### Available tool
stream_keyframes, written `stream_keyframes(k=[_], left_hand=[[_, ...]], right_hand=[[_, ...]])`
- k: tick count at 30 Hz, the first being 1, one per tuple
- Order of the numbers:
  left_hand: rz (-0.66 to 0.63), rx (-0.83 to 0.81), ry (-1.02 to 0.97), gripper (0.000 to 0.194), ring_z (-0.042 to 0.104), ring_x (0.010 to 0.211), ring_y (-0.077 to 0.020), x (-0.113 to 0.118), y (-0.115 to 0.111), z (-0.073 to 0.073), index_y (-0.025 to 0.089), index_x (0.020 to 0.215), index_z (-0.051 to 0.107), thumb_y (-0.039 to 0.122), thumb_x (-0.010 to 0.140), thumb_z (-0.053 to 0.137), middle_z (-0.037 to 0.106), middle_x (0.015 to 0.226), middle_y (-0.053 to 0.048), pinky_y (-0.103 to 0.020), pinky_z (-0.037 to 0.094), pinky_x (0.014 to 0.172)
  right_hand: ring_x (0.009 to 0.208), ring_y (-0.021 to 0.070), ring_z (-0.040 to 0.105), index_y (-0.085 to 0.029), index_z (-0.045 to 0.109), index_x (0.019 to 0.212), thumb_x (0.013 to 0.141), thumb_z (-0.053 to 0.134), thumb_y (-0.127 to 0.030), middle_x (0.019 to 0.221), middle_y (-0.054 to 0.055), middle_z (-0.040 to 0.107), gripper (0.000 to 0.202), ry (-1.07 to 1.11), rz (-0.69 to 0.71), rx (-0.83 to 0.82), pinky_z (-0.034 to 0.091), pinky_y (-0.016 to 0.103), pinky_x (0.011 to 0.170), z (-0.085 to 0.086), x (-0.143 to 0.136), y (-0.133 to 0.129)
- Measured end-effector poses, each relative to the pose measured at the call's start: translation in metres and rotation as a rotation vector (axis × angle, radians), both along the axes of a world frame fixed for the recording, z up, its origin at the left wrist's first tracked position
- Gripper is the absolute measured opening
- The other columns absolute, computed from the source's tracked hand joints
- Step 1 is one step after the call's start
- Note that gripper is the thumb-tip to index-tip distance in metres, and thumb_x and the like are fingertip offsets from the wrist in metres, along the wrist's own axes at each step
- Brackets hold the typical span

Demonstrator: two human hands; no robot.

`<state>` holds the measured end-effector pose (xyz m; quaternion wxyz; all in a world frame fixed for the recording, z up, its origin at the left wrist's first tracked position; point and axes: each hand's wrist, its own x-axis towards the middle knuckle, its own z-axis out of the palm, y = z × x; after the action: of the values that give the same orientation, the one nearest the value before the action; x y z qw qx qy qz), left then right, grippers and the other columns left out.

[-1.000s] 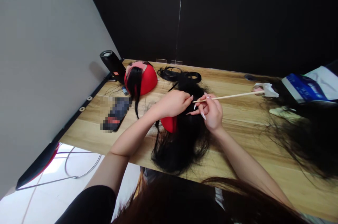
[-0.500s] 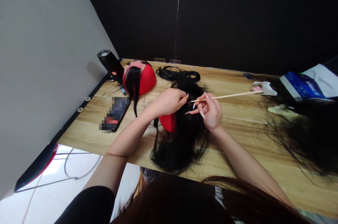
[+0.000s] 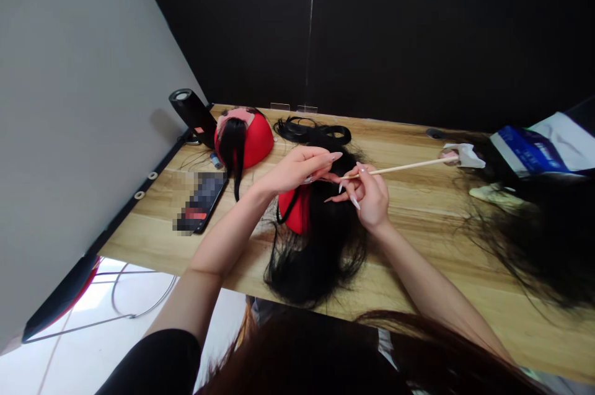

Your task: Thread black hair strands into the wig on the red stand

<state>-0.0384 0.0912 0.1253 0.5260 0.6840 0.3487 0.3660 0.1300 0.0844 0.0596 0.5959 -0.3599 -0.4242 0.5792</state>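
My left hand (image 3: 302,168) is above a dark wig (image 3: 325,227) on a red dome-shaped form (image 3: 294,212). Its thumb and a finger reach toward the stick's tip, and a thin lock of black hair (image 3: 287,208) hangs from beneath this hand over the red form. Just to the right, my right hand (image 3: 372,199) is closed in a pinch on a thin wooden stick (image 3: 404,167). The stick points left, its near tip among the fingers over the hair. Whatever fine end it has is too small to make out.
A second red form (image 3: 258,141) with black hair stands at the back left, beside a black cylindrical speaker (image 3: 193,113). A phone (image 3: 202,203) lies in front. To the right are a white tissue (image 3: 470,156), a blue packet (image 3: 530,150) and loose black hair (image 3: 553,240).
My left hand has lifted slightly and its fingers have stretched out from a tight pinch. The stick has shifted a little to the left with my right hand, which has barely moved.
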Motion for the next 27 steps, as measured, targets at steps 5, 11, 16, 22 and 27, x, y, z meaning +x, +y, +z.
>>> stream_keyframes(k=[5,11,16,22,27], left_hand=[[-0.015,-0.058,-0.002,0.046,0.03,0.049,-0.0053,-0.002,0.005,-0.004,0.017,0.057,0.036,0.047,0.089,0.053,0.035,0.053,0.006,-0.023,0.029,0.051],[0.008,-0.004,0.147,0.047,0.03,0.051,-0.0055,-0.002,0.003,0.003,0.016,0.057,0.039,0.046,0.09,0.051,0.037,0.055,0.005,-0.023,0.024,0.05],[0.033,-0.056,0.14,0.047,0.029,0.051,-0.0056,0.0,0.003,0.002,0.017,0.057,0.037,0.049,0.088,0.052,0.035,0.054,0.006,-0.022,0.024,0.049],[0.034,-0.057,0.109,0.047,0.03,0.051,-0.0056,0.0,0.004,0.001,0.017,0.057,0.036,0.048,0.087,0.053,0.034,0.054,0.006,-0.021,0.026,0.05],[0.033,-0.069,0.071,0.045,0.03,0.051,-0.0052,0.0,0.004,-0.001,0.016,0.058,0.038,0.046,0.088,0.053,0.034,0.054,0.006,-0.021,0.025,0.049]], right_hand=[[0.033,0.0039,0.037,-0.021,0.051,0.075,0.077,0.065,-0.057,0.057,-0.005,0.06,0.039,-0.021,0.018,0.005,0.059,0.027,0.043,0.0,0.002,0.001],[0.033,0.0029,0.036,-0.02,0.051,0.075,0.075,0.067,-0.062,0.055,-0.006,0.058,0.045,-0.059,0.037,0.0,0.057,0.024,0.04,0.003,0.003,0.003],[0.031,0.0022,0.035,-0.019,0.051,0.074,0.073,0.069,-0.063,0.053,-0.007,0.058,0.047,-0.109,0.03,-0.018,0.057,0.023,0.039,0.005,0.003,0.003],[0.03,0.002,0.035,-0.019,0.051,0.076,0.074,0.069,-0.06,0.051,-0.008,0.056,0.045,-0.137,-0.005,-0.046,0.054,0.02,0.038,0.009,0.002,0.002],[0.031,0.0021,0.036,-0.02,0.049,0.077,0.074,0.069,-0.061,0.052,-0.008,0.055,0.046,-0.149,-0.044,-0.047,0.052,0.018,0.036,0.009,0.001,0.0]])
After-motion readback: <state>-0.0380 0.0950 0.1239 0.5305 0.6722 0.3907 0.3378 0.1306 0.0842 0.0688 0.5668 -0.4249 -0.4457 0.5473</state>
